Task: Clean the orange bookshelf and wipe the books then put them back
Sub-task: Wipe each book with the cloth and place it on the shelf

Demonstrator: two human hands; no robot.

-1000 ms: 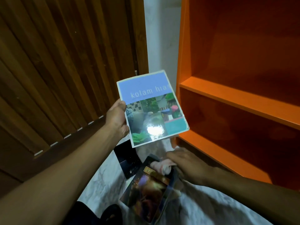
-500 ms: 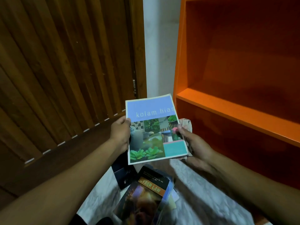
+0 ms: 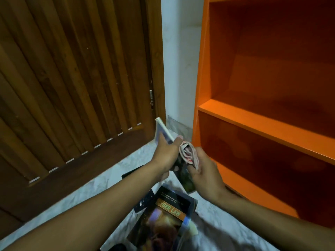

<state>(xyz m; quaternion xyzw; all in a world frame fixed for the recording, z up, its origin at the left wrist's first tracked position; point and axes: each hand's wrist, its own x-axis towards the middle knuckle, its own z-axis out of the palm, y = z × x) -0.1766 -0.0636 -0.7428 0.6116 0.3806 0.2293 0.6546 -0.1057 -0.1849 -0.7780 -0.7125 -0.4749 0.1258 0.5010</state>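
My left hand (image 3: 165, 153) grips the thin book (image 3: 164, 130) edge-on while my right hand (image 3: 204, 171) clutches the bunched cloth (image 3: 187, 153) against it, beside the orange bookshelf (image 3: 262, 122).

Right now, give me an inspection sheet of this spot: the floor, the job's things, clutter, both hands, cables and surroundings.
Surface: pale marbled floor, books lying on it.
Job's things: orange bookshelf, the shelves in view bare; thin book held edge-on to the camera; bunched cloth against it.
Clutter: Cyber Law book on top of a loose pile on the floor; dark book partly under it.
Hands: left hand has its grip on the thin book; right hand holds the cloth.
Cables: nothing seen.
Surroundings: slatted wooden door on the left; white wall between the door and the bookshelf.
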